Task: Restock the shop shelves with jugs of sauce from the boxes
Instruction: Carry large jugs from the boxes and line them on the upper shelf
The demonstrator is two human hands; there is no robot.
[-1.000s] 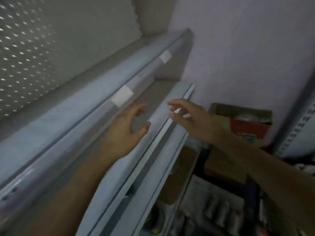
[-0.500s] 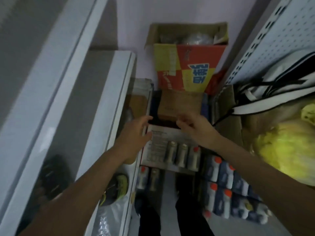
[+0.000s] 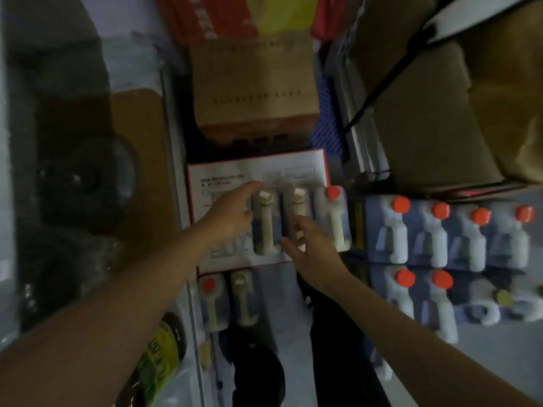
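Observation:
A white box with a red border (image 3: 226, 177) lies on the floor below me, with three sauce jugs standing in it. My left hand (image 3: 232, 212) hovers over the left side of the box, fingers spread, next to the leftmost jug (image 3: 266, 221), which has a pale cap. My right hand (image 3: 311, 248) hangs open over the near end of the middle jug (image 3: 298, 207). A third jug with an orange cap (image 3: 333, 215) stands at the right of the box. Neither hand holds anything.
Several orange-capped jugs (image 3: 440, 233) stand in rows on the floor at right. Two more jugs (image 3: 226, 301) sit just below the white box. A brown carton (image 3: 252, 83) lies beyond it. Shelf edges (image 3: 173, 160) run along the left, cardboard boxes (image 3: 426, 121) at right.
My view has swung down from the shelves to the floor. Both hands have dropped from the shelf edge to just above the jugs in the white box.

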